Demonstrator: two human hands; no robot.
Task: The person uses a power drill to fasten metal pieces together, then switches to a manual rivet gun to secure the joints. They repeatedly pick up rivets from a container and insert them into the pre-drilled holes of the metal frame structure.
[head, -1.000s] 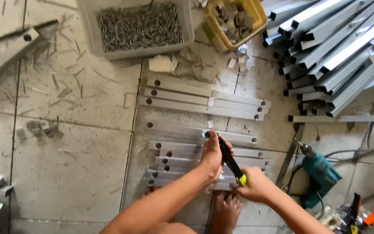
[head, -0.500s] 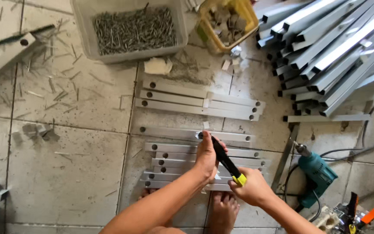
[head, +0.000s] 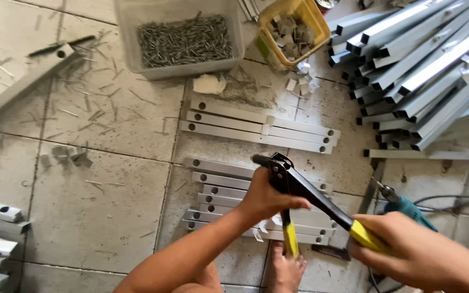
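Note:
My left hand [head: 270, 198] wraps one black handle of a hand riveter [head: 299, 190], close to its head. My right hand [head: 413, 252] grips the yellow end of the other handle, and the two handles are spread apart. The riveter's head hovers over a stack of grey metal strips with holes [head: 221, 187] lying on the tiled floor. A bare foot [head: 286, 271] rests at the near end of that stack.
A second set of metal strips [head: 256, 127] lies farther off. A clear tub of rivets [head: 183, 38] and a yellow tub of small metal pieces [head: 291, 30] stand at the top. Long metal channels [head: 424, 59] pile up right. A teal drill [head: 405, 209] lies right.
The riveter's handles have swung wide apart and the tool has lifted off the strips. My right hand has moved right and down; my left hand now holds the lower handle.

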